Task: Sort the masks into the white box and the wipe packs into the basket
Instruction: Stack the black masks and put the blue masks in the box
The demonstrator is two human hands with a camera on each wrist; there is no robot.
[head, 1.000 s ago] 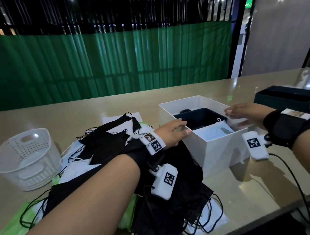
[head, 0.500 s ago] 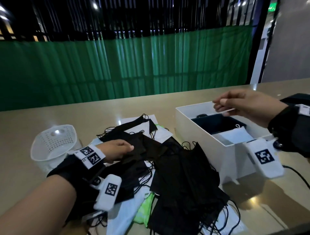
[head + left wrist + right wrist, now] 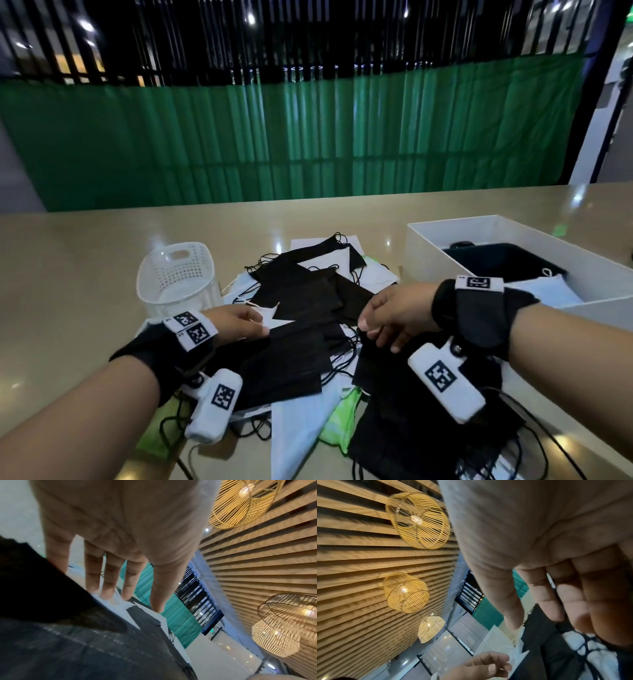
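Observation:
A heap of black masks [image 3: 301, 308] with white masks [image 3: 298, 425] and green wipe packs [image 3: 342, 418] beneath covers the table's middle. The white basket [image 3: 178, 274] stands at the heap's left. At the right is the white box [image 3: 479, 229], with a white mask [image 3: 548, 291] inside. My left hand [image 3: 263, 323] lies on the heap's left side. Its fingers [image 3: 109, 593] are straight and touch a white mask corner [image 3: 274, 317]. My right hand [image 3: 376, 334] hovers over the heap's right side, fingers [image 3: 556, 608] pointing down at a black mask, nothing between thumb and fingers.
A dark tray [image 3: 496, 263] sits inside the white box. Black ear loops [image 3: 342, 363] trail across the heap and off its near edge. A green curtain [image 3: 274, 144] runs behind the beige table [image 3: 85, 257]. Bare tabletop lies left of the basket.
My left hand left the box rim and moved left onto the heap. My right hand came down from above the box to the heap's right side. The view swung left.

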